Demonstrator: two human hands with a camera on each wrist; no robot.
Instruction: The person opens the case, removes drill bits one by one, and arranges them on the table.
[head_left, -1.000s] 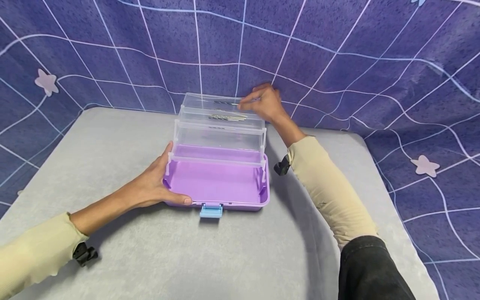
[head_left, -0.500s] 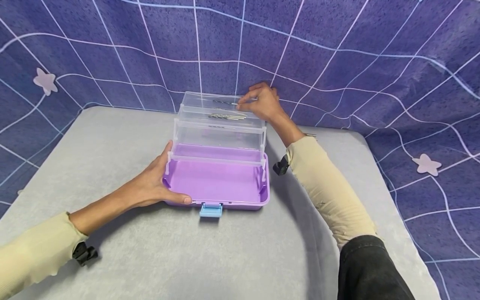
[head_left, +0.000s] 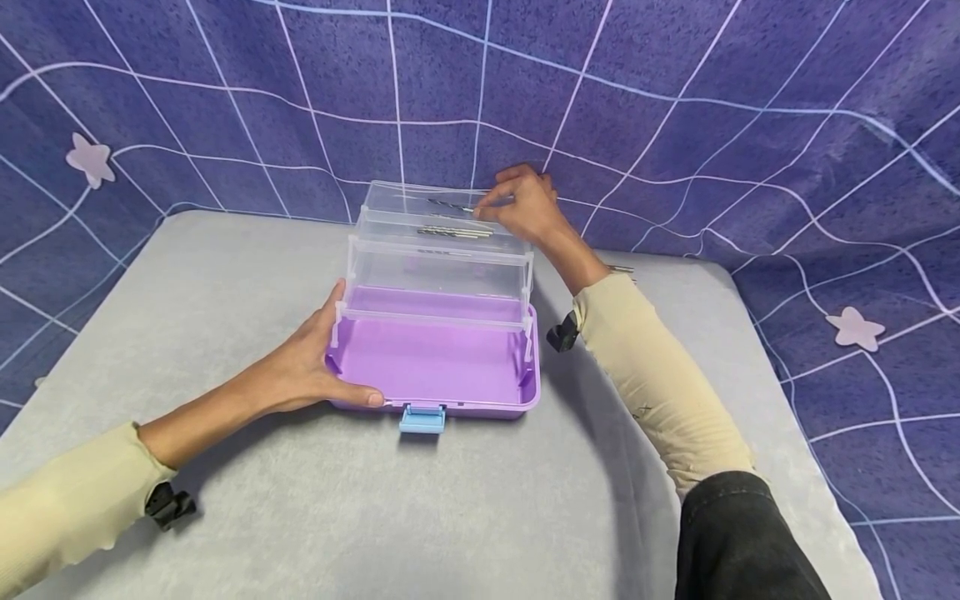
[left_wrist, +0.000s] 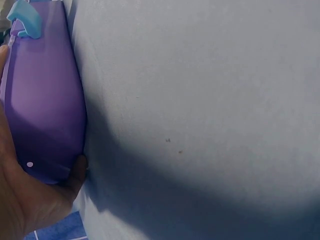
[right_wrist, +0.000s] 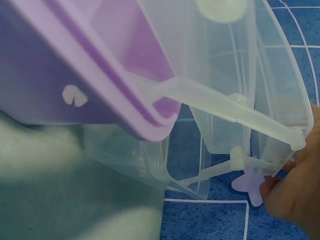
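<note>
A purple toolbox (head_left: 435,362) stands with its clear stepped trays (head_left: 438,271) fanned up and back. My left hand (head_left: 311,367) grips its left end, thumb along the front rim; the left wrist view shows a finger curled round the purple wall (left_wrist: 47,95). Over the topmost tray, my right hand (head_left: 525,204) pinches a thin drill bit (head_left: 450,205) by its shank, the dark fluted end pointing left. Several more drill bits (head_left: 453,232) lie together in the tray below. In the right wrist view, the right hand (right_wrist: 295,192) is beside the tray end and the bit is hidden.
A light blue latch (head_left: 422,419) hangs at the box's front. Several thin metal pieces (head_left: 621,269) lie behind the right sleeve on the grey-covered table (head_left: 450,517). A purple patterned curtain (head_left: 300,92) rises along the table's back edge.
Both hands stay almost in place. The drill bit in the right hand has tilted slightly, and more of the metal pieces behind the right sleeve shows.
</note>
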